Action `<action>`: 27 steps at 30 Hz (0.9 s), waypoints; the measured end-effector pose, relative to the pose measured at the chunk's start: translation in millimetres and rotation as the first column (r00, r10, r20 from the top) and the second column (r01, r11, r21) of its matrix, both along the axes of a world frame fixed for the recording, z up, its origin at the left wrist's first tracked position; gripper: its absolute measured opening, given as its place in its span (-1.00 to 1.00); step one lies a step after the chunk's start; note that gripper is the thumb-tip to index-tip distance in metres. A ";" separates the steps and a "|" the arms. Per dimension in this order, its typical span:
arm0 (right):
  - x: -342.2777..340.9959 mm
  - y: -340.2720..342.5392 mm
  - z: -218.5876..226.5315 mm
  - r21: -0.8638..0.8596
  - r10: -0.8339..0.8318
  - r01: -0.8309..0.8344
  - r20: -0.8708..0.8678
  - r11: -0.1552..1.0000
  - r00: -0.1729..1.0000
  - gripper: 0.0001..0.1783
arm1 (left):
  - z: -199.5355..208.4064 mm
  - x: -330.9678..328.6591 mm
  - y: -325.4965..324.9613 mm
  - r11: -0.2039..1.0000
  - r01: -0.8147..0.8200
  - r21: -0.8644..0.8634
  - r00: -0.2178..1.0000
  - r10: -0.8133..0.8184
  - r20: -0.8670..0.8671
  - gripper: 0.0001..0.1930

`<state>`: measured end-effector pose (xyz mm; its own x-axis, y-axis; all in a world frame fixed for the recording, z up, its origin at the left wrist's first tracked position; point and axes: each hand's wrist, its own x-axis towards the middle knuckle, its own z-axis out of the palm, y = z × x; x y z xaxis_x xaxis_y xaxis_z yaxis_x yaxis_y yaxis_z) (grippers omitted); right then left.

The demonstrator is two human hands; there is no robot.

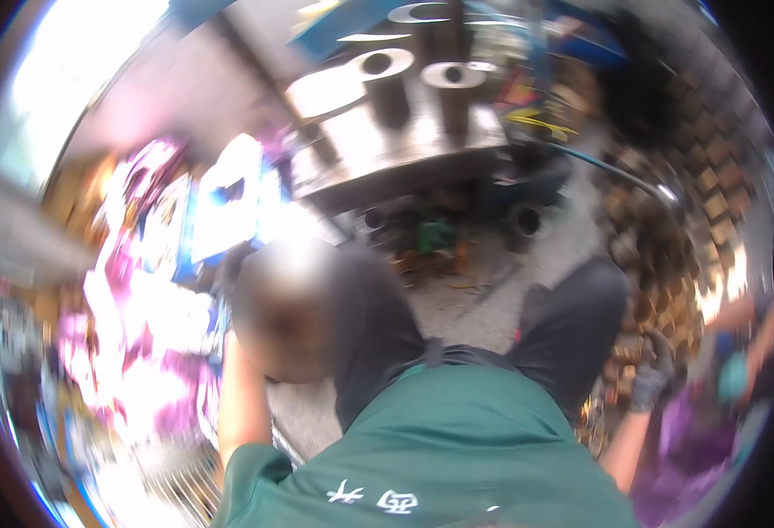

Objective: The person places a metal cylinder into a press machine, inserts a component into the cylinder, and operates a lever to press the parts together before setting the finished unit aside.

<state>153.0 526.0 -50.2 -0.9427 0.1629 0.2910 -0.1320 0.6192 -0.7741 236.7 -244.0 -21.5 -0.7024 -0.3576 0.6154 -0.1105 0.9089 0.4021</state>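
My right hand (653, 377), in a grey glove with dark fingers, is stretched out low on the right. Its fingers look extended beside stacked brown metal parts (646, 304), and nothing shows in them. My left arm (244, 392) reaches forward on the left. A dark glove edge on my left hand (236, 262) shows beside a smeared round patch (286, 308), which hides most of the fingers. Whatever that hand touches cannot be made out. Ahead of my knees stands a metal-topped bench (413, 167), with upright flanged metal tubes (389, 95) on it.
On the left lie purple and white plastic bags (132, 352) beside a blue-edged box (229, 198). Rows of stacked metal parts (712, 176) line the right. A bluish rod (616, 172) juts out from the bench. Another purple bag (690, 458) is at the lower right.
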 end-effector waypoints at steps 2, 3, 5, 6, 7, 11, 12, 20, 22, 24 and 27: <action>-33.9 -22.6 40.3 0.159 0.158 -0.137 -0.130 0.978 0.979 -0.75 | -22.6 36.3 31.6 0.940 -0.124 0.317 0.991 0.134 -0.010 -0.80; -56.1 -34.6 56.9 0.231 0.282 -0.234 -0.201 0.944 0.938 -0.72 | -56.0 65.1 27.1 0.871 -0.180 0.456 0.976 0.216 -0.027 -0.81; -102.4 -98.4 74.5 0.034 0.603 -0.624 -0.304 0.780 0.737 -0.72 | -105.0 149.2 46.8 0.736 -0.441 0.514 0.881 0.463 0.094 -0.82; -116.4 -133.8 87.5 0.187 0.714 -0.695 -0.303 0.694 0.631 -0.71 | -131.6 170.5 61.7 0.508 -0.534 0.676 0.803 0.554 0.217 -0.81; -131.4 -170.6 100.9 0.324 0.812 -0.747 -0.288 0.581 0.507 -0.70 | -163.9 192.8 81.7 0.238 -0.574 0.783 0.725 0.593 0.351 -0.81; -192.9 -267.3 99.3 0.375 0.940 -0.879 0.050 0.295 0.337 -0.71 | -311.7 283.5 184.4 0.215 -0.706 0.674 0.624 0.638 0.451 -0.78; -214.1 -274.4 89.1 0.353 0.927 -0.894 0.148 0.275 0.344 -0.74 | -325.5 287.6 202.6 0.145 -0.729 0.669 0.598 0.611 0.519 -0.74; -309.6 -257.5 -61.6 0.002 0.645 -1.000 0.764 0.027 0.019 -0.69 | -319.0 267.6 178.1 0.062 -0.753 0.655 0.515 0.676 0.528 -0.31; -307.7 -265.0 -67.4 -0.168 0.604 -0.964 0.797 0.207 -0.009 -0.68 | -316.5 274.9 136.1 0.082 -0.449 0.890 0.581 0.784 0.221 -0.15; -287.0 -281.7 -41.8 -0.027 0.630 -0.990 0.774 0.139 0.067 -0.67 | -286.8 258.4 94.6 0.109 -0.516 0.850 0.512 0.834 0.204 0.00; -279.5 -286.3 -24.0 0.017 0.657 -0.982 0.741 0.188 0.139 -0.70 | -247.1 240.4 42.1 0.149 -0.871 0.468 0.339 0.871 0.355 0.18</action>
